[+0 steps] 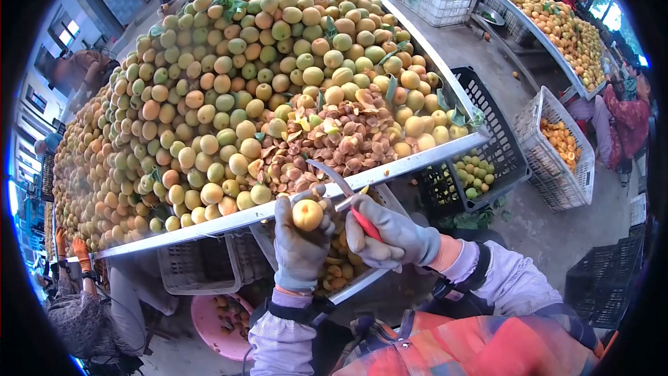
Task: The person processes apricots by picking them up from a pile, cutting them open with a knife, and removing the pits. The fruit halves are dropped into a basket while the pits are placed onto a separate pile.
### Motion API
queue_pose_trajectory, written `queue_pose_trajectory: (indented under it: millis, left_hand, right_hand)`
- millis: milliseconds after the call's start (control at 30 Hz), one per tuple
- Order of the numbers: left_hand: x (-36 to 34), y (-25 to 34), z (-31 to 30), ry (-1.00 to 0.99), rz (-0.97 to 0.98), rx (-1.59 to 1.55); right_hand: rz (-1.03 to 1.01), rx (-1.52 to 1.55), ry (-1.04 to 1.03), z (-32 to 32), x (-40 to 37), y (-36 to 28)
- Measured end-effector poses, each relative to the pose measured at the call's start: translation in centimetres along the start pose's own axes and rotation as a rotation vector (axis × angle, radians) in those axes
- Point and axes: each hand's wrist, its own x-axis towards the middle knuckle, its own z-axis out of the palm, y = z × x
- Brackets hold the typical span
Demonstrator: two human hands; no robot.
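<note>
My left hand (300, 247), in a grey work glove, is closed around a yellow apricot (307, 215) just below the table's white rim (257, 214). In my gloved right hand (390, 233) is a curved knife (335, 175) with a red handle, its blade pointing up and left, apart from the apricot in my left hand. A small yellow piece lies by the blade near my right thumb. Past the rim, a heap of brown apricot pits (341, 141) rests against the piled whole apricots (209, 108). Under my hands is a crate of cut apricots (337, 275), partly hidden.
A pink basin (216, 331) and a white crate (198, 264) are below the table to the left. A black crate (490, 132) and a white crate of apricot halves (557, 153) stand right. Orange-gloved hands (81, 252) work at left; other people surround the tables.
</note>
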Motion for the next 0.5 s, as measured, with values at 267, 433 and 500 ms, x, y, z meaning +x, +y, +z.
queue_pose_trajectory:
  millis: [267, 433, 500]
  left_hand:
    - [0.1, -0.7, 2.1, 0.105, 0.289, 0.409]
    - [0.1, -0.8, 2.0, 0.047, 0.248, 0.229]
    - [0.1, -0.9, 2.0, 0.066, 0.262, 0.252]
  right_hand:
    - [-0.029, -0.540, 0.212, 1.5, -0.7, -0.4]
    - [0.106, -0.559, 0.193, 0.8, -0.4, -0.1]
    - [0.096, -0.523, 0.206, 0.7, -0.2, 0.3]
